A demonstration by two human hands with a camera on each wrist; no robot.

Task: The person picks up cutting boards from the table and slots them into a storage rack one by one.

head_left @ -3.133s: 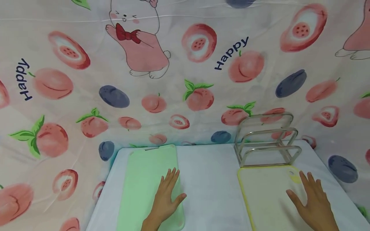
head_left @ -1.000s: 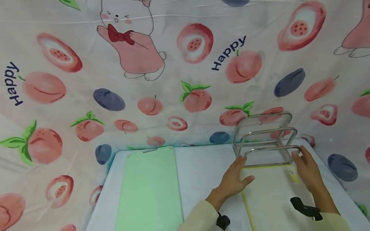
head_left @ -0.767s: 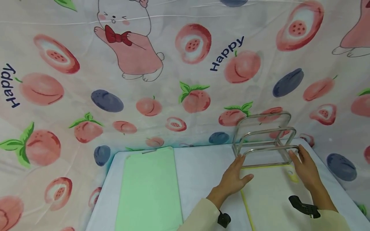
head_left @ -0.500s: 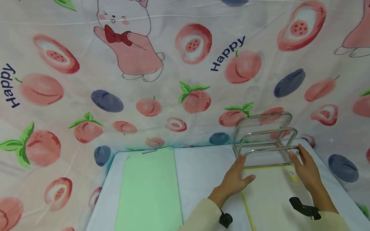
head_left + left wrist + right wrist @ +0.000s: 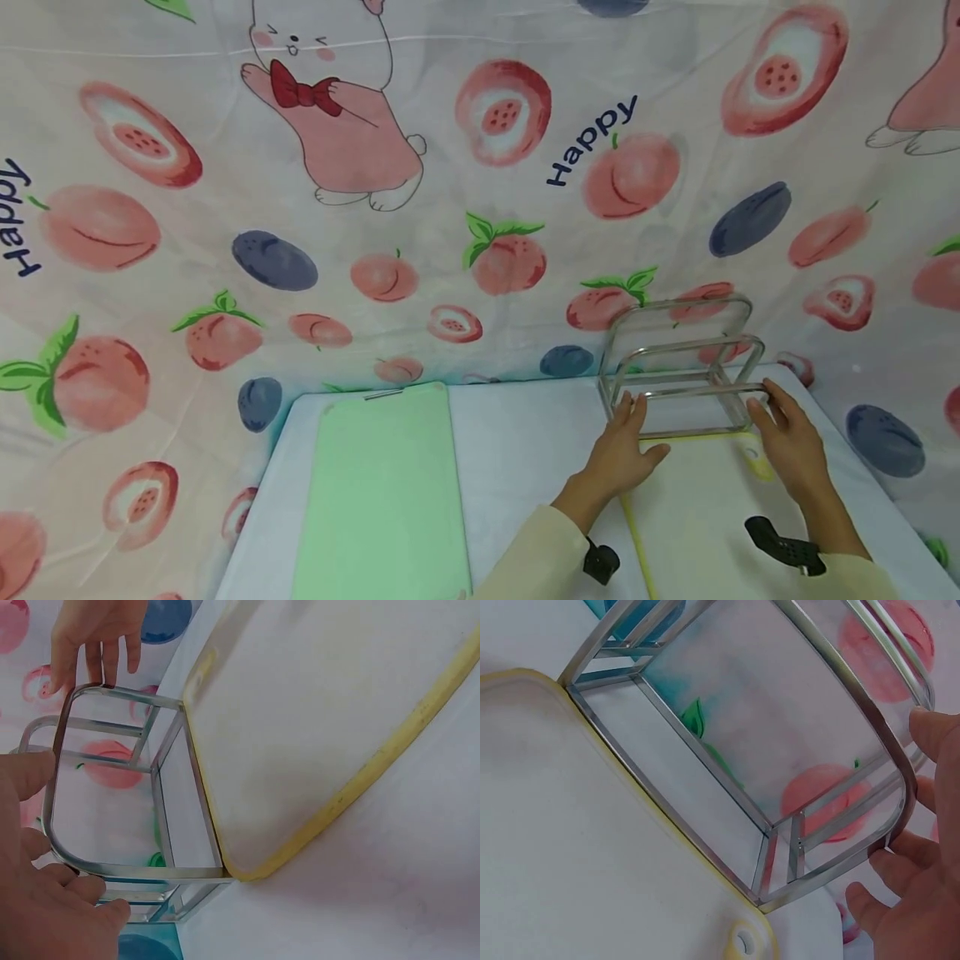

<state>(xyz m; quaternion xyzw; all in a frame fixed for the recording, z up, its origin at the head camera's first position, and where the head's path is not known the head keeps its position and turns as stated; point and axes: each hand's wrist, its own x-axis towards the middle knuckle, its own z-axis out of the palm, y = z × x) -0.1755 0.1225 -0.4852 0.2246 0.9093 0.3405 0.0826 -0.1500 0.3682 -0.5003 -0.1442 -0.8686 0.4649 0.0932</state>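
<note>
A silver metal rack [image 5: 686,425] with three upright loops stands at the back right, behind a pale cutting board [image 5: 705,517] with a yellow rim. My left hand [image 5: 618,458] grips the left corner of the rack's front loop. In the left wrist view, the thumb [image 5: 30,772] lies against the bar and the other fingers curl by the corner. Gripping the opposite corner is my right hand [image 5: 795,442]; its thumb and fingers meet the bar of the rack [image 5: 832,660] in the right wrist view. The board's hanging hole [image 5: 744,941] shows near the rack's right foot.
A light green clipboard-like board [image 5: 382,500] with a thin clip at its top lies on the left of the white table [image 5: 525,467]. A fruit-and-rabbit printed cloth [image 5: 420,167] hangs close behind the table and at both sides.
Both hands have come from above the two boards to the rack and taken hold of its front loop. Over the last half second they and the rack shift only slightly in view.
</note>
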